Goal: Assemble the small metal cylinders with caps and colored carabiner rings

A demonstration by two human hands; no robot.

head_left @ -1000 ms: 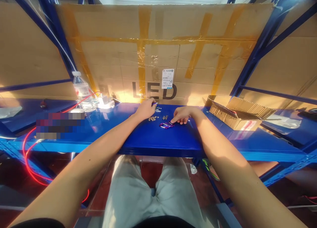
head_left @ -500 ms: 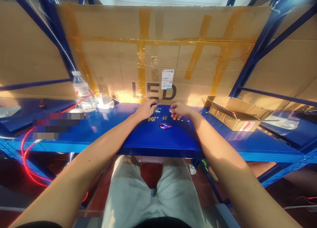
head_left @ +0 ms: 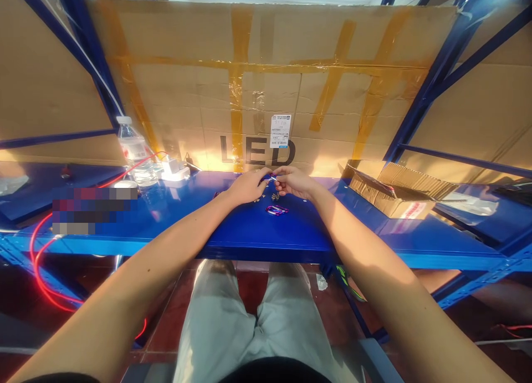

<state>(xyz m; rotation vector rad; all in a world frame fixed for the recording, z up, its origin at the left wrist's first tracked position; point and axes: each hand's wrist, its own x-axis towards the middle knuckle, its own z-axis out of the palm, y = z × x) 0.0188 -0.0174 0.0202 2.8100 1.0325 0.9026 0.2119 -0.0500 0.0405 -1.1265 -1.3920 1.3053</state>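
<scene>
My left hand (head_left: 250,187) and my right hand (head_left: 294,182) meet near the back of the blue table, fingertips almost touching. In my right hand's closed fingers is a small white-tipped purple piece (head_left: 273,178). My left fingers are pinched beside it, and what they hold is too small to make out. Just below lie a little heap of small metal parts (head_left: 275,197) and a loose purple-and-silver bundle (head_left: 277,210). A second pile of brass-coloured bits is mostly covered by my left hand.
An open cardboard box (head_left: 405,197) stands on the right. On the left are a clear water bottle (head_left: 139,153), a white power strip (head_left: 174,169) and a red cable (head_left: 35,255) hanging over the edge. A big cardboard sheet (head_left: 187,95) walls off the back.
My right hand has moved left with the white-and-purple piece, and my left hand has shifted slightly right. They were apart before and now meet, with my left hand covering most of the brass-coloured pile.
</scene>
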